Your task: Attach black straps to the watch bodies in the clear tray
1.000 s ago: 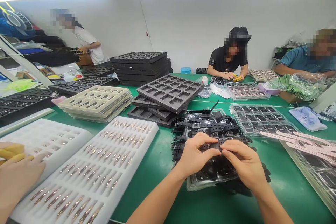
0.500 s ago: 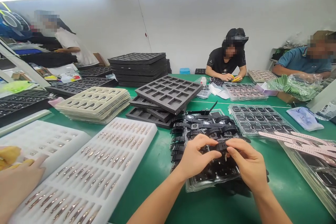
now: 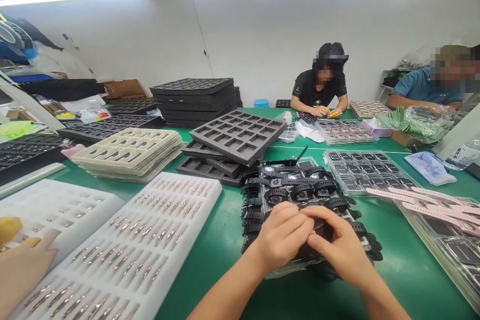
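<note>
My left hand (image 3: 283, 235) and my right hand (image 3: 337, 245) meet fingertip to fingertip over a clear plastic tray (image 3: 277, 274). Fingers of both hands are pressed together in a pinch, and what lies between them is hidden. Under and behind them, several black-strapped watches (image 3: 303, 191) cover the tray in rows. Their black straps (image 3: 252, 215) hang over its left side, and more stick out at the right.
White foam trays with shiny metal pieces (image 3: 150, 240) lie left, with another person's hand (image 3: 26, 270) there. Dark foam trays (image 3: 240, 135) are stacked behind. Pink straps (image 3: 431, 205) lie right on clear trays. Two people (image 3: 320, 90) (image 3: 420, 87) sit across the green table (image 3: 210, 255).
My hands have drawn together, and the black strap piece seen between them before is now hidden. The view has shifted slightly, and the standing person at the far left is no longer clearly visible.
</note>
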Demonstrator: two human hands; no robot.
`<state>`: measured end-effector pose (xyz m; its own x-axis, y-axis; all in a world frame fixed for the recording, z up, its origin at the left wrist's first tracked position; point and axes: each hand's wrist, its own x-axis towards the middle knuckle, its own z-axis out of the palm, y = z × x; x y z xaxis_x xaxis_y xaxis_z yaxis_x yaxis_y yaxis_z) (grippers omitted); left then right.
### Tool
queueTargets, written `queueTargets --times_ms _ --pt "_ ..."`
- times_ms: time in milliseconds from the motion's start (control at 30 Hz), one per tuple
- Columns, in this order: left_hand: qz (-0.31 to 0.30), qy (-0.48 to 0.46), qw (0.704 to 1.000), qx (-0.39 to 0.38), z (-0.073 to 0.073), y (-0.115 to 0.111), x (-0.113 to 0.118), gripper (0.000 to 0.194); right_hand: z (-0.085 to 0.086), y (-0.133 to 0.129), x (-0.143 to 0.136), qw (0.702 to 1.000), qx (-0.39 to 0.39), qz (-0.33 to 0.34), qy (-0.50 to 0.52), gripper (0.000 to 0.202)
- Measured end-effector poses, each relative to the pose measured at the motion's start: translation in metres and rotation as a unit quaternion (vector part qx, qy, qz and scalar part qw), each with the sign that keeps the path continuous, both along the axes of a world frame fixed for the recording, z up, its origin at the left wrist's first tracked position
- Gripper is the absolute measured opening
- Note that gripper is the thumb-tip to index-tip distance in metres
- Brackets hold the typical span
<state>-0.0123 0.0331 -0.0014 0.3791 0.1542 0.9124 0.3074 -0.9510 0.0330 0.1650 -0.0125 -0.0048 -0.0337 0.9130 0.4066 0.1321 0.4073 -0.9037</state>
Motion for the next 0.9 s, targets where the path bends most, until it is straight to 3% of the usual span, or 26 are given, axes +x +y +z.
queueTargets --times_ms 100,233,467,633,700,800,900 --pt "0.046 0.022 0.994 0.095 0.001 -0.008 -0.002 0.019 0.004 -0.006 0.001 1.000 -0.013 0.007 -0.001 0.023" --pt "0.065 0.034 0.989 0.131 0.004 -0.015 -0.007 0.018 0.006 -0.007 0.005 0.999 -0.009 0.032 0.032 0.016" --pt "0.099 0.006 0.985 0.139 0.005 -0.018 -0.011 0.015 0.008 -0.010 0.006 0.999 -0.021 0.031 0.023 0.008" --pt "0.096 -0.019 0.991 0.095 0.007 -0.012 -0.021 0.018 0.028 -0.005 0.017 0.988 0.000 0.103 -0.112 0.013" --pt "0.104 -0.034 0.993 0.044 0.007 -0.005 -0.028 0.023 0.037 0.018 0.029 0.981 0.029 0.046 -0.185 0.014" --pt "0.166 -0.091 0.982 -0.014 0.002 0.008 -0.040 0.027 0.048 0.081 0.048 0.956 0.034 -0.093 -0.277 0.019" --pt "0.193 -0.120 0.973 -0.022 -0.008 0.017 -0.048 0.026 0.052 0.154 0.057 0.933 -0.012 -0.108 -0.343 0.025"
